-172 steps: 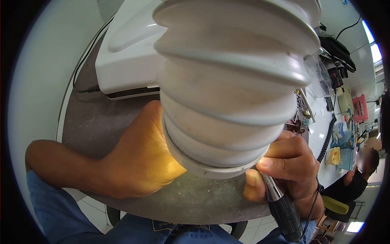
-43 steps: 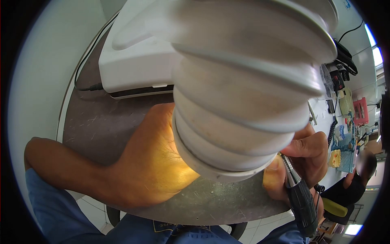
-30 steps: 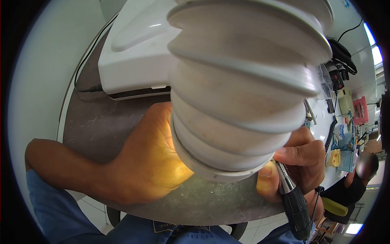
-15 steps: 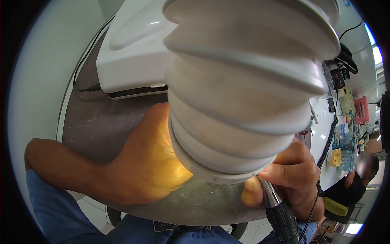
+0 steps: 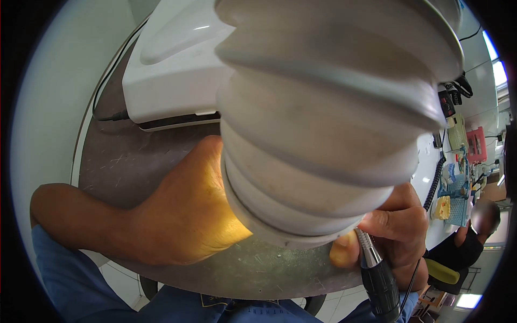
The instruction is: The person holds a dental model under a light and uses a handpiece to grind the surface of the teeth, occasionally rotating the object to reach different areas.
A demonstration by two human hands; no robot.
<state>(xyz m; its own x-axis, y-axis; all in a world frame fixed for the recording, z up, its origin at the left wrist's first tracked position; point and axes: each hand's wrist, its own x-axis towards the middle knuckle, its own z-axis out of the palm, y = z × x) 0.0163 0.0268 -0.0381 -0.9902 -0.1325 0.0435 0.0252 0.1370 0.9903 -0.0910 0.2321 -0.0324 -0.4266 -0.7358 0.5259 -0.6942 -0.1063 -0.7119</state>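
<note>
A rotary handpiece (image 5: 380, 282) with a black ribbed grip and a silver metal neck is held in my right hand (image 5: 401, 226), thumb and fingers closed about the neck. Its working tip is hidden under a large white corrugated hose (image 5: 323, 129) that hangs across the middle of the view. My left hand (image 5: 196, 215) reaches in from the left over the dark tabletop, lit yellow along its side. The hose covers its fingers, so what they hold, if anything, does not show. Pale dust (image 5: 280, 258) lies on the tabletop below the hose's rim.
A white machine (image 5: 172, 91) with a power cord stands at the back left of the dark table (image 5: 124, 161). On the right, a white counter carries a blue basket (image 5: 458, 211), a pink container (image 5: 476, 144) and a coiled black cable (image 5: 435, 183). Another person (image 5: 458, 253) sits beyond.
My right hand and the handpiece have shifted slightly right in view. The hose's lower end sits a little lower and further right. My left hand appears slightly further left.
</note>
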